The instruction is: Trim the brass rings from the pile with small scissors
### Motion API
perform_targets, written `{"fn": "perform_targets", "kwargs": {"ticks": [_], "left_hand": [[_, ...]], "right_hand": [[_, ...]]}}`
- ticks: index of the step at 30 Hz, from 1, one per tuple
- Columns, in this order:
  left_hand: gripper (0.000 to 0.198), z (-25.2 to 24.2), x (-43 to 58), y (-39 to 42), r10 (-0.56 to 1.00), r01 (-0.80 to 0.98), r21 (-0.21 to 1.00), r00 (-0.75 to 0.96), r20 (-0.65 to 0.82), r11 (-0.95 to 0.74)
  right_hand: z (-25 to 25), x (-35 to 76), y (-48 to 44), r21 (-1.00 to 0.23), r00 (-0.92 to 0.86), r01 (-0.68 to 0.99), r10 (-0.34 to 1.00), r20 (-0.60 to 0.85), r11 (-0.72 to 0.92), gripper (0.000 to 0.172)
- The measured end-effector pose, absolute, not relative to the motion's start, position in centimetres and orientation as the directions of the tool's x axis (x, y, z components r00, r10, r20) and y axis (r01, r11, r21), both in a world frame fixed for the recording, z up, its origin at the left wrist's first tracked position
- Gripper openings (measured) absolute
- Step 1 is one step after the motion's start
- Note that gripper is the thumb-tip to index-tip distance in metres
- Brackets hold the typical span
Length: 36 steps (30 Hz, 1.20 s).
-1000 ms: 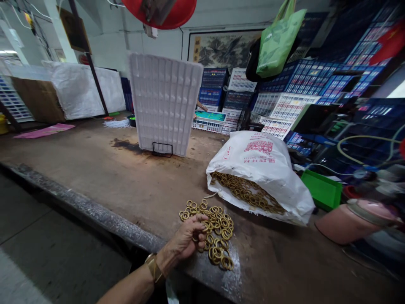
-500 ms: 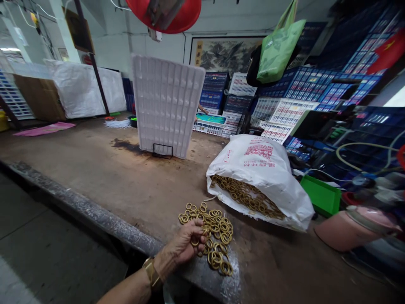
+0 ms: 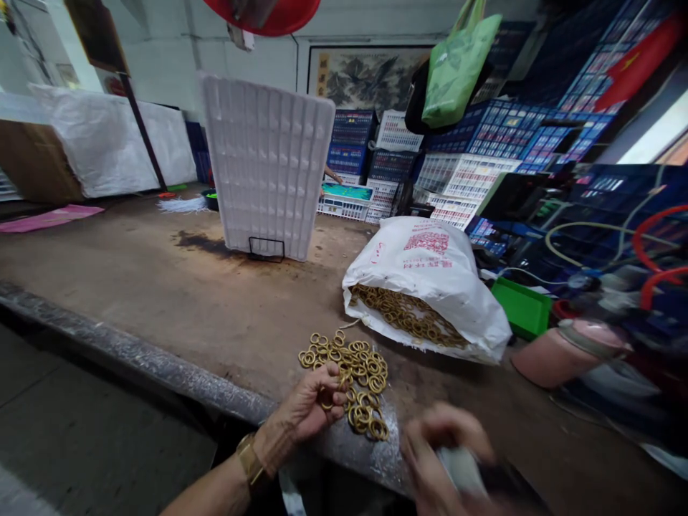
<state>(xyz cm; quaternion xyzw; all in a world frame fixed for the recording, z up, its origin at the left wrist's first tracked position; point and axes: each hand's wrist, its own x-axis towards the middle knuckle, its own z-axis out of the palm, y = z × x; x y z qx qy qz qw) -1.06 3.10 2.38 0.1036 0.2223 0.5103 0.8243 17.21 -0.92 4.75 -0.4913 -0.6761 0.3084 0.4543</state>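
Several brass-coloured rings (image 3: 367, 365) lie in a loose pile at the table's near edge. My left hand (image 3: 318, 407), with a gold watch on the wrist, is curled at the pile's left side, its fingers closed on a ring. At the lower right is my right hand (image 3: 443, 451), smeared by motion; something pale shows at its palm, too blurred to name, and its fingers cannot be made out. Behind the pile a white sack (image 3: 424, 265) lies on its side, its mouth open towards me, with many more rings inside.
A white ribbed tray (image 3: 269, 165) stands upright on the table (image 3: 134, 279) in a black wire stand. Right of the sack are a green tray (image 3: 520, 308) and a pink container (image 3: 570, 351). Stacked crates stand behind, where another person's hand shows.
My right hand has come into view at the lower right. My left hand stays closed by the pile. The whole view has shifted slightly.
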Motion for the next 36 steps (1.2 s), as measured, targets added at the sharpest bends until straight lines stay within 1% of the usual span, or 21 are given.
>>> {"fn": "perform_targets", "kwargs": {"ticks": [1, 2, 3, 6, 9, 11, 16, 21, 22, 24, 27, 31, 33, 36], "left_hand": [[0.023, 2.4, -1.0, 2.9, 0.881, -0.792, 0.387, 0.399, -0.256, 0.471], [0.022, 2.5, -0.9, 2.6, 0.873, -0.790, 0.375, 0.416, -0.254, 0.485], [0.022, 2.5, -0.8, 2.4, 0.867, -0.788, 0.364, 0.429, -0.256, 0.497], [0.022, 2.6, -0.5, 1.8, 0.850, -0.782, 0.336, 0.457, -0.262, 0.525], [0.022, 2.4, -0.4, 1.6, 0.838, -0.787, 0.297, 0.473, -0.273, 0.541], [0.020, 2.2, -0.3, 1.5, 0.831, -0.795, 0.263, 0.476, -0.289, 0.547], [0.017, 1.7, -0.2, 1.7, 0.812, -0.786, 0.232, 0.506, -0.291, 0.573], [0.013, 1.8, 0.0, 1.9, 0.796, -0.767, 0.246, 0.510, -0.327, 0.593], [0.014, 1.9, 0.1, 1.8, 0.798, -0.762, 0.267, 0.499, -0.338, 0.590], [0.018, 2.2, 0.2, 1.7, 0.815, -0.743, 0.348, 0.464, -0.347, 0.572], [0.020, 2.6, 0.6, 1.6, 0.851, -0.675, 0.517, 0.411, -0.328, 0.526], [0.024, 2.5, 1.2, 1.6, 0.909, -0.567, 0.713, 0.307, -0.282, 0.413], [0.026, 2.1, 1.4, 1.7, 0.931, -0.506, 0.784, 0.246, -0.269, 0.360], [0.028, 1.9, 1.6, 1.8, 0.935, -0.411, 0.842, 0.209, -0.286, 0.350]], "right_hand": [[4.8, 16.4, 0.1, -0.875, -0.059, 0.384, 0.953, 0.297, 0.296, 0.023], [4.7, 15.7, 1.1, -0.900, -0.003, 0.367, 0.967, 0.253, 0.237, 0.023], [4.4, 15.1, 2.0, -0.914, -0.006, 0.353, 0.978, 0.209, 0.198, 0.025], [3.4, 13.9, 3.5, -0.932, -0.159, 0.320, 0.979, 0.127, 0.173, 0.030], [2.5, 13.4, 3.4, -0.941, -0.284, 0.277, 0.952, 0.112, 0.193, 0.026], [2.2, 13.4, 3.1, -0.944, -0.318, 0.268, 0.942, 0.105, 0.195, 0.024], [1.7, 13.5, 3.0, -0.966, -0.291, 0.216, 0.954, 0.075, 0.141, 0.021], [0.8, 13.7, 3.2, -0.996, -0.218, 0.087, 0.976, -0.008, 0.011, 0.023], [0.6, 13.7, 3.2, -0.998, -0.210, 0.058, 0.977, -0.027, -0.015, 0.024], [0.3, 13.8, 3.2, -0.999, -0.194, 0.012, 0.980, -0.052, -0.051, 0.025], [0.3, 13.8, 3.0, -0.995, -0.196, -0.046, 0.978, -0.078, -0.089, 0.026], [0.6, 13.8, 2.7, -0.977, -0.264, -0.145, 0.958, -0.115, -0.157, 0.026], [0.5, 13.7, 2.8, -0.977, -0.272, -0.144, 0.956, -0.115, -0.158, 0.028], [0.1, 13.5, 3.2, -0.995, -0.187, -0.026, 0.978, -0.091, -0.097, 0.029]]}}
